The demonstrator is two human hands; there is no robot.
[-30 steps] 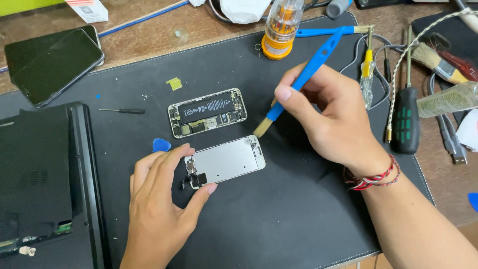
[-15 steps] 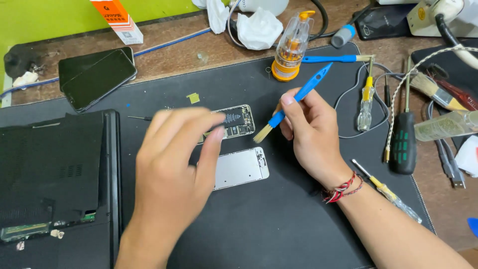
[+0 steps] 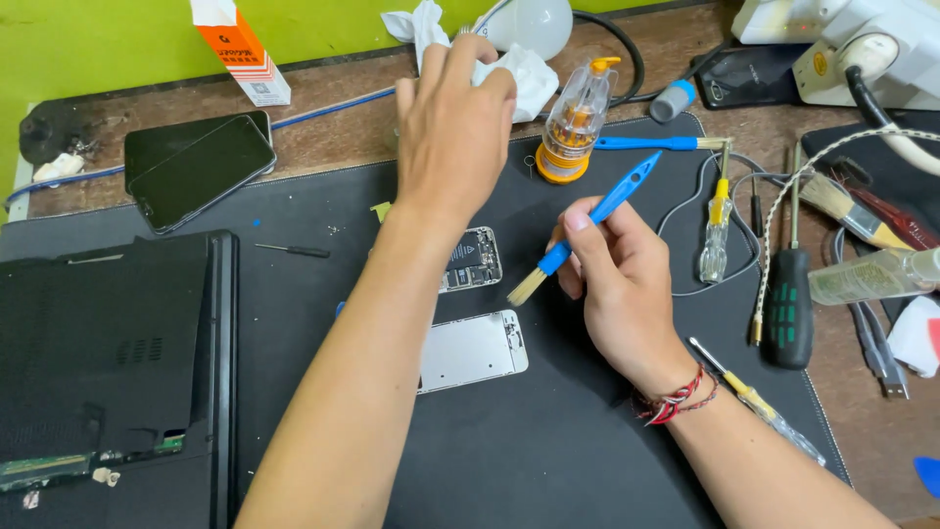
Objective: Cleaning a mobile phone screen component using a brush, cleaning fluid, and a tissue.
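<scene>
Brush: blue-handled brush [image 3: 587,223] pinched in my right hand [image 3: 627,294] between thumb and fingertips, bristles angled down towards the opened phone body [image 3: 472,261], hovering just clear of it so the tip can reach the exposed parts.
Right grip: closed firmly around the brush handle, held like a pen for fine control.
Left hand: my left hand [image 3: 452,127] stretches across the mat to the crumpled white tissue [image 3: 524,73] at the far edge; fingers spread and curled over it, touching, but I cannot tell whether they have closed on it.
Phone parts: opened body lies flat on the dark work mat [image 3: 548,451], partly behind my left forearm; the separated white screen panel [image 3: 475,351] lies just below it, face down.
Nearby: orange screwdriver-bit bottle [image 3: 576,120] stands upright beside the tissue; second blue brush [image 3: 656,143] lies flat just right of it.
Left side: black laptop [image 3: 108,362] lies underside up; two dark phones [image 3: 196,167] rest beyond it.
Right side: screwdrivers [image 3: 788,304] and cables lie well apart from my hands.
</scene>
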